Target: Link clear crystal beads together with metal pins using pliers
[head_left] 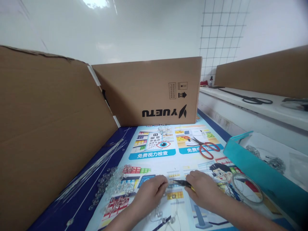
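Observation:
My right hand (201,187) is closed round needle-nose pliers (182,183) with dark jaws and yellow handles. The jaws point left, with their tips close to the fingertips of my left hand (152,191). That hand is pinched closed; what sits between its fingers is too small to make out. Below the hands, a few clear beads (158,214) and thin wire lie on the printed sheet. A heap of clear beads (117,183) spreads to the left of my left hand. Right of my right hand lies a coil of clear line (247,189) beside some tangled wire.
Red-handled scissors (209,150) lie farther back. At the right stands a teal box (255,163) holding wire bundles. Long thin wires (96,166) lie along the left, beside a cardboard panel (48,122). Another cardboard panel (149,93) closes the back. Black scissors (255,100) rest on a white ledge.

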`<state>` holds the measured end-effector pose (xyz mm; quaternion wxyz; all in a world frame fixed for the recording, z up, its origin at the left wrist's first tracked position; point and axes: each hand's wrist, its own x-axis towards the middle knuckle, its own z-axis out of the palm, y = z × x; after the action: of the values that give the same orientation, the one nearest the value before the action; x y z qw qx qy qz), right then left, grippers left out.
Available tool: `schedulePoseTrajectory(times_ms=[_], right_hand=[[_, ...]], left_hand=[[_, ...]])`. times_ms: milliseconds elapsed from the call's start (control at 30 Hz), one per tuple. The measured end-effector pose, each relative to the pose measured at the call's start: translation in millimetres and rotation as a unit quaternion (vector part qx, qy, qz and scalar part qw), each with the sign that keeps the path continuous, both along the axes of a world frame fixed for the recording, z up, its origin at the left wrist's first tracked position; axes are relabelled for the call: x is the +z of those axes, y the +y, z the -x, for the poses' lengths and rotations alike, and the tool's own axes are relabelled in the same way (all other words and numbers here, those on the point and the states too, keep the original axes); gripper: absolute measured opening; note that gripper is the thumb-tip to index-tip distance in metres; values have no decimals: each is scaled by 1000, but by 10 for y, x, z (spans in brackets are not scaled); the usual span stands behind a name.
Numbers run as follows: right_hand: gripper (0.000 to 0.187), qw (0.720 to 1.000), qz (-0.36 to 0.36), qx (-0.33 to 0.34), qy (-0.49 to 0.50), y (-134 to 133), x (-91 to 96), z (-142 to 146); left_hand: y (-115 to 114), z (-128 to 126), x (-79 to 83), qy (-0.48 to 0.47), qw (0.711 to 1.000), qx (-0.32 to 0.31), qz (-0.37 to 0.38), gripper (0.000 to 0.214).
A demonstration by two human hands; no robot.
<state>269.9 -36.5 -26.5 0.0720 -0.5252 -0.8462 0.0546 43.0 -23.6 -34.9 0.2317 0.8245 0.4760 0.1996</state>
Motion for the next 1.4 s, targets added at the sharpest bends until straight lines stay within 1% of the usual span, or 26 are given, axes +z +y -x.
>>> schedulePoseTrajectory(times_ms=[167, 300, 433, 700, 867, 1033, 1200, 1300, 1400], right_hand=[[13, 1000, 1, 4, -5, 10, -17, -4], [14, 1000, 1, 14, -2, 12, -41, -15], [14, 1000, 3, 14, -3, 13, -43, -13], [14, 1000, 13, 8, -10, 7, -2, 0], [15, 1000, 13, 10, -14, 8, -9, 1], [14, 1000, 8, 13, -7, 9, -16, -3], [14, 1000, 4, 9, 0, 0, -6, -2], [13, 1000, 4, 8, -3, -1, -5, 3], [14, 1000, 7, 9, -5, 2, -9, 5]], left_hand=[[4, 10, 15, -19, 1000, -8, 7, 19], [23, 36, 57, -68, 995, -47, 49, 16], [49, 62, 68, -101, 989, -67, 84, 17], [59, 81, 47, -127, 984, -83, 96, 21], [50, 68, 63, -104, 988, -67, 95, 22], [33, 21, 30, -54, 997, -25, 43, 16], [6, -18, -2, -21, 1000, 2, 9, 13], [1, -19, 8, -12, 1000, 8, 0, 12], [-1, -8, 46, 0, 1000, 1, 7, 12]])
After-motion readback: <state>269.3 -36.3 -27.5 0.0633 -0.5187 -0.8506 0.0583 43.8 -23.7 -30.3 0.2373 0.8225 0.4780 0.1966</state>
